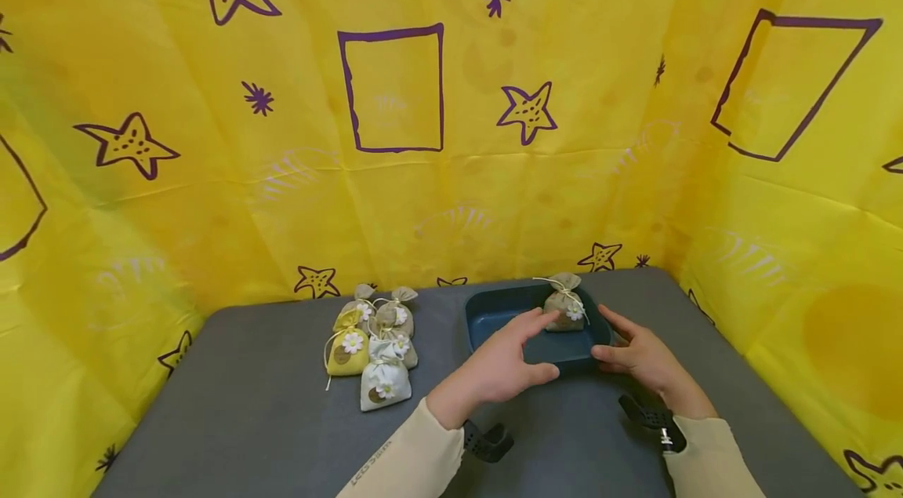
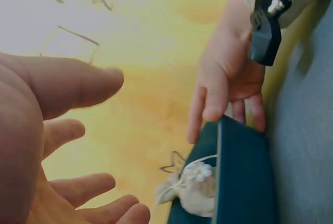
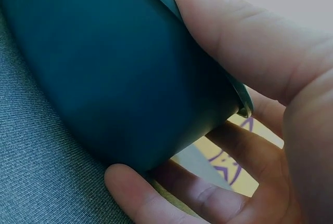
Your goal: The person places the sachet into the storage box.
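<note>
A dark teal plastic bin (image 1: 487, 302) stands on the grey tabletop. Inside it, toward the right, sits a beige drawstring sachet (image 1: 564, 302) with a white flower. My right hand (image 1: 645, 357) grips the bin's near right corner; in the right wrist view the thumb (image 3: 223, 31) lies along the rim and the other fingers wrap around the outer wall. Over the bin's near side is my left hand (image 1: 504, 361), its fingers spread with nothing between them. In the left wrist view it appears apart from the bin (image 2: 244, 177) and the sachet.
To the left of the bin stands a cluster of similar sachets: a yellow one (image 1: 347, 345), a pale white one (image 1: 386, 379) and several beige ones (image 1: 404, 306). Yellow cloth (image 1: 451, 192) with purple drawings hangs behind and beside the grey table (image 1: 282, 404).
</note>
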Action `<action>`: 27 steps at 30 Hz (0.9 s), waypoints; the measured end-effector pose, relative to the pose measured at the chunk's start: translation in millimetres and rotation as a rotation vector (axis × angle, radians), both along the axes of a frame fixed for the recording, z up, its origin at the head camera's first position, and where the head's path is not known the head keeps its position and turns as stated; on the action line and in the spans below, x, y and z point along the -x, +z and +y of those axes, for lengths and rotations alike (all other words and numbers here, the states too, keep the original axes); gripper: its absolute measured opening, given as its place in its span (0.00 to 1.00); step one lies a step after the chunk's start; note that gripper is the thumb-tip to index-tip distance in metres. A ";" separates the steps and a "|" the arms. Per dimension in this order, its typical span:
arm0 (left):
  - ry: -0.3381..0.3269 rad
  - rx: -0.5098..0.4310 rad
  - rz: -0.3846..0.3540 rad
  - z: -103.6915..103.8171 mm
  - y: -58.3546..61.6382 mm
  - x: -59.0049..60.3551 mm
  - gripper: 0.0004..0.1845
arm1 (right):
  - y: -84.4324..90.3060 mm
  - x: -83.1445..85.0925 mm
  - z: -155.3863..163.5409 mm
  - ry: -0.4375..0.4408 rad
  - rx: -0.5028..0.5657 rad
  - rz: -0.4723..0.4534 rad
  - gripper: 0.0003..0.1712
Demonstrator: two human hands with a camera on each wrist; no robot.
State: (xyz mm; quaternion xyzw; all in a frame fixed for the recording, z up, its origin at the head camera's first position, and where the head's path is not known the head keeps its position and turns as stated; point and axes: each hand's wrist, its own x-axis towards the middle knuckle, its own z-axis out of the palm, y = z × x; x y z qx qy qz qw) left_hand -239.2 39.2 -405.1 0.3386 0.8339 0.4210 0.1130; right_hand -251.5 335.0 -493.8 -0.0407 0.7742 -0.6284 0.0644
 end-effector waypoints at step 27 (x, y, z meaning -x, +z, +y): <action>0.220 -0.274 -0.038 -219.5 -6.8 -33.6 0.43 | 2.2 -0.6 -1.2 0.031 0.012 0.009 0.53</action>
